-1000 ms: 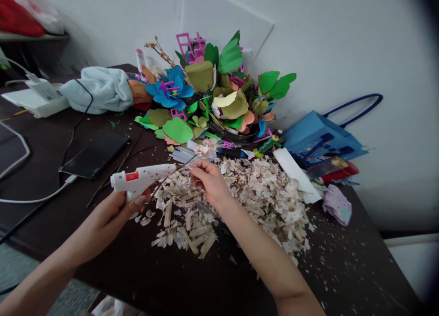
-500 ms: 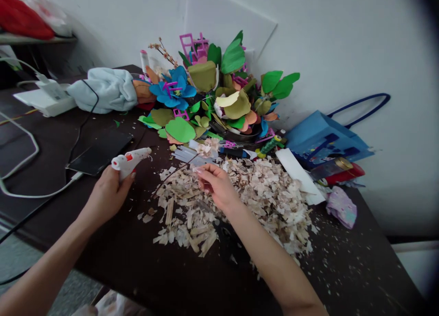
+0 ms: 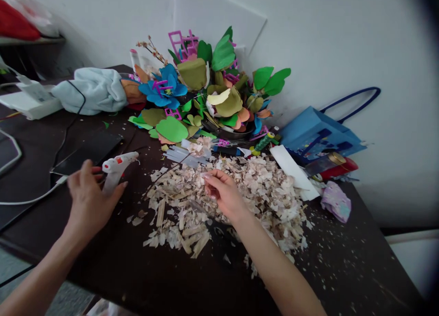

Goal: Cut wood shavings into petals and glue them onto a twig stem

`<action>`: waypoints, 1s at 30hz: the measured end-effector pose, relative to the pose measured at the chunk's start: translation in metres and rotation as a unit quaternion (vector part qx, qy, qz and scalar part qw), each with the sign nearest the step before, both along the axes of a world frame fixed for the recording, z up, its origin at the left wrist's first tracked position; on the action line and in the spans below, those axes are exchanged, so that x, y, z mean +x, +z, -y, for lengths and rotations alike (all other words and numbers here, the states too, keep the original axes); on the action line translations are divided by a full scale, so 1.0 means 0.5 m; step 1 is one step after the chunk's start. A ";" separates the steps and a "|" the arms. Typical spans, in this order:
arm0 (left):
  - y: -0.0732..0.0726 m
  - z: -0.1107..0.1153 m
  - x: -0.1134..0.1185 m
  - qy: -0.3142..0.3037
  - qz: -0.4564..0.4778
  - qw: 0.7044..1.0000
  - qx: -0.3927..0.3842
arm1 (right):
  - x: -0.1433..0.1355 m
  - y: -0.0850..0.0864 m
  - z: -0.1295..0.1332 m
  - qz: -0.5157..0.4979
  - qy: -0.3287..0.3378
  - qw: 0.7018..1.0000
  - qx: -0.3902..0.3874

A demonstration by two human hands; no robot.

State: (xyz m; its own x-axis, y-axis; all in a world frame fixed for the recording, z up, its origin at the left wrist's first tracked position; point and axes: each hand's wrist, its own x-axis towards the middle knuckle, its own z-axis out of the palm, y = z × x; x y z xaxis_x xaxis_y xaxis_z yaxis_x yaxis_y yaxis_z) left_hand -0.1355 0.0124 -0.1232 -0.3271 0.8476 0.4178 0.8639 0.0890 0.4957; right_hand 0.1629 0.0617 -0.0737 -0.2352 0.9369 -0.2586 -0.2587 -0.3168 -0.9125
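Note:
A white hot glue gun [image 3: 115,169] with orange parts sits upright on the dark table at the left. My left hand [image 3: 89,195] is right beside it, fingers spread and no longer wrapped round its handle. Over a heap of pale, torn flakes [image 3: 270,188], my right hand [image 3: 221,190] is closed in a pinch. What lies between its fingertips is too small to make out. Translucent glue sticks [image 3: 187,155] lie behind the heap, with a thin brown twig [image 3: 168,174] across its left side. Black scissors [image 3: 219,236] are partly hidden under my right forearm.
Coloured paper flowers and leaves [image 3: 171,128] crowd the back. A black phone [image 3: 89,153] with a white cable lies at the left, near a pale blue cloth [image 3: 96,91]. A blue bag [image 3: 318,131], white strip [image 3: 295,172] and purple crumpled piece [image 3: 336,201] are at the right.
My left hand has let go of the glue gun, its fingers opening and drawing back left. My right hand stays pinched, now slightly lower over the flakes. The whole view has shifted a little.

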 end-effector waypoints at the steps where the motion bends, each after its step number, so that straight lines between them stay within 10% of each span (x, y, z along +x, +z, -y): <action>1: 0.008 0.012 0.015 0.020 -0.018 0.998 0.052 | 0.003 0.002 0.001 0.000 -0.001 1.000 -0.001; 4: 0.046 0.028 0.072 -0.007 -0.011 0.988 0.155 | 0.010 0.006 0.000 -0.004 -0.006 1.000 0.001; 8: 0.083 -0.043 0.138 -0.173 0.066 0.983 0.009 | 0.014 0.005 0.000 -0.013 -0.011 1.000 0.003; 16: 0.028 -0.265 0.192 -0.229 0.097 0.959 -0.136 | 0.021 0.004 0.010 -0.022 -0.019 1.000 0.008; 23: 0.005 -0.298 0.197 -0.233 0.188 0.939 -0.171 | 0.024 0.003 0.007 -0.022 -0.041 0.999 -0.008; 30: 0.046 -0.292 0.191 -0.266 0.369 0.866 -0.209 | 0.015 0.012 -0.003 -0.079 -0.072 0.994 -0.026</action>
State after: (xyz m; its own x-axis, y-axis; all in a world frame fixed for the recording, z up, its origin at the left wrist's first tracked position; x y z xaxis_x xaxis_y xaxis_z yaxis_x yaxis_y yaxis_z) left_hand -0.0402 0.1582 -0.1002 0.1083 0.9871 -0.1180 0.2998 0.0807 0.9506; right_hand 0.1703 0.0629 -0.0676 -0.1412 0.9499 -0.2788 -0.4438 -0.3125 -0.8398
